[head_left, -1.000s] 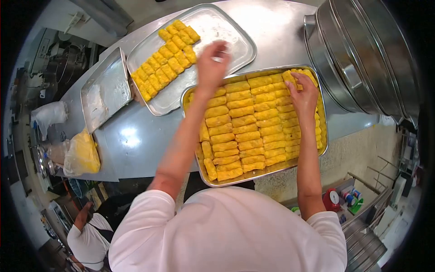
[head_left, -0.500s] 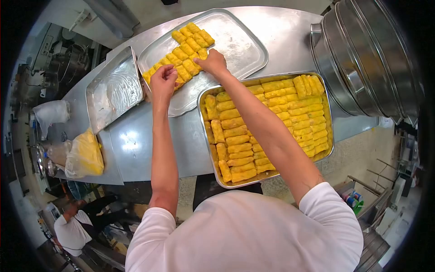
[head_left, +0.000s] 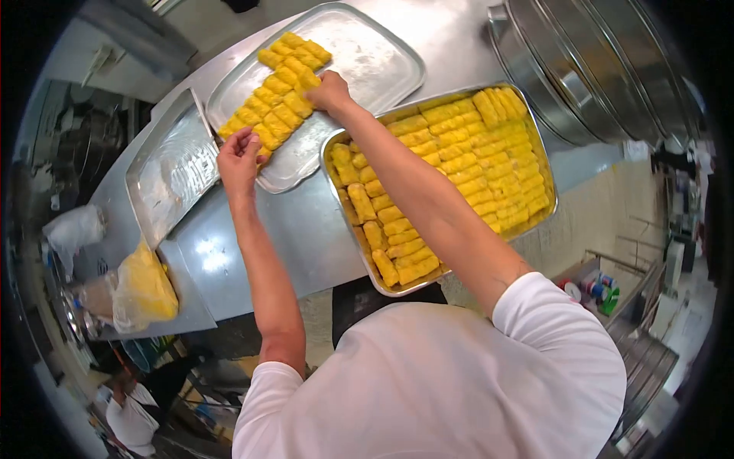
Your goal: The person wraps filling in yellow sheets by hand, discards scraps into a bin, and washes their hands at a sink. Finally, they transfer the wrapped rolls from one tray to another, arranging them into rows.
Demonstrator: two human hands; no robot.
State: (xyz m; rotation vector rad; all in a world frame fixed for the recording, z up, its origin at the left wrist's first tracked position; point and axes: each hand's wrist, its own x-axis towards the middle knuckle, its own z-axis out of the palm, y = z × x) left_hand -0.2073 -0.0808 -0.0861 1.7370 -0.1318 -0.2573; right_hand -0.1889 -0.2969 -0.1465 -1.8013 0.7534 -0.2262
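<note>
At 6 o'clock is the wearer's white shirt (head_left: 428,375); the pan (head_left: 552,177) lies at 1 o'clock, packed with yellow rolls, a few stacked in its far right corner; at 10 o'clock the left hand (head_left: 239,157) has bent fingers beside the near end of the tray's rolls (head_left: 269,105), grip hard to tell; at 11 the right hand (head_left: 329,92) curls against their right edge, and whether it grips one I cannot tell; those rolls sit on the flat tray (head_left: 365,57); a smeared tray (head_left: 170,172) lies at 10, pots (head_left: 592,73) at 2.
</note>
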